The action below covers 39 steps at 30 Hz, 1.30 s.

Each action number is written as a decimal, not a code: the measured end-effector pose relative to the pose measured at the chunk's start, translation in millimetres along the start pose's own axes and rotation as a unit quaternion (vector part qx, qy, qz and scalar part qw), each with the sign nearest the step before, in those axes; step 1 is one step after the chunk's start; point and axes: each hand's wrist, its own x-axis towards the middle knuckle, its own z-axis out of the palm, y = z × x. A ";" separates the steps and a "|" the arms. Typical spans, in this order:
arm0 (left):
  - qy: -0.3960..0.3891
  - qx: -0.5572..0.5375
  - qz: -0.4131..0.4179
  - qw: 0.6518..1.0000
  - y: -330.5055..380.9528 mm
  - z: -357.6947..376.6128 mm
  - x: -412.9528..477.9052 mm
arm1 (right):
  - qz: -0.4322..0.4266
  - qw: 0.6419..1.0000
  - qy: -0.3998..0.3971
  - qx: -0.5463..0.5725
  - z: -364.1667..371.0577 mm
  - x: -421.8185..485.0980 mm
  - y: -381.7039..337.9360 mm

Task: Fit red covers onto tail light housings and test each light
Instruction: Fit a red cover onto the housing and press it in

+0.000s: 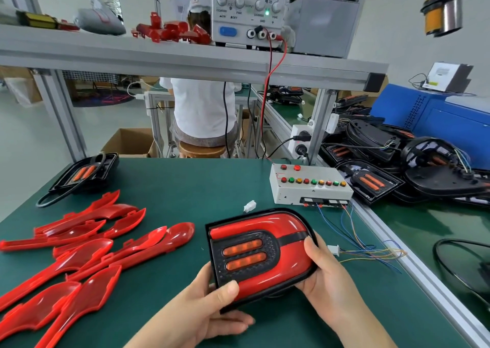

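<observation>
Tail light (261,252) held above the green table (185,183), red cover (289,231) seated in its black frame. Left hand (209,308) grips the near corner, thumb curled onto the cover; right hand (326,273) clasps the far edge, thumb on top. Risk: uneven thumb pressure may leave a clip unlatched. White plug (333,249) lies just beside the right hand; turning the light could snag its thin wires.
</observation>
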 end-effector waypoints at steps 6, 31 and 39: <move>-0.023 -0.002 0.063 0.998 0.3 9.0 8.5 | 0.023 0.999 -0.021 0.034 0.7 2.6 -1.9; 0.029 -0.038 0.119 0.992 7.6 37.0 20.4 | 0.049 0.998 -0.031 -0.034 3.3 -4.4 -9.9; 0.140 0.203 0.034 0.968 45.0 4.0 22.7 | 0.145 0.960 -0.060 -0.230 0.3 -6.3 -20.3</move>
